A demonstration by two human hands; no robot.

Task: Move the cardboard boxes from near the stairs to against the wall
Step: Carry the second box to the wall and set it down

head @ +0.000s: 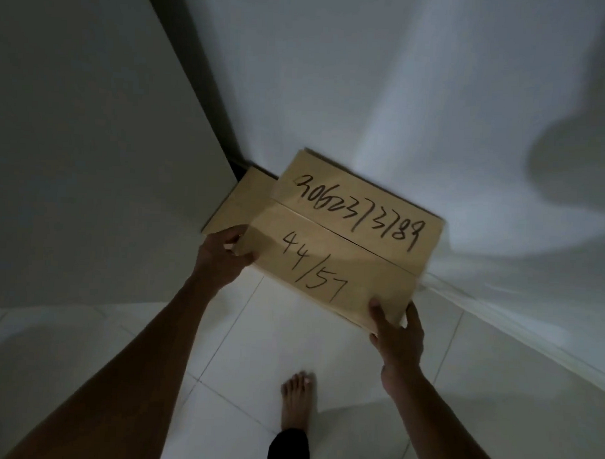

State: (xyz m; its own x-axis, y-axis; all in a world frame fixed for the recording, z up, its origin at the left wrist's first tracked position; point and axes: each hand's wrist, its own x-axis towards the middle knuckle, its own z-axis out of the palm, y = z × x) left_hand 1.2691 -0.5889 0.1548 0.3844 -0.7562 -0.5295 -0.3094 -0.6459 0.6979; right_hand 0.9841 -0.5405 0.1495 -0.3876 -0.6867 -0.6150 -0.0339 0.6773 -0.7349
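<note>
Fingers of my left hand and right hand clamp opposite corners of the box (marked 44/57), frame centre, above another box against the wall.

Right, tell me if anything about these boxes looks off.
Nothing damaged. The top box, gripped by the left hand and right hand, sits askew over the lower box, not squared to the wall. Its flaps show an untaped seam.
</note>
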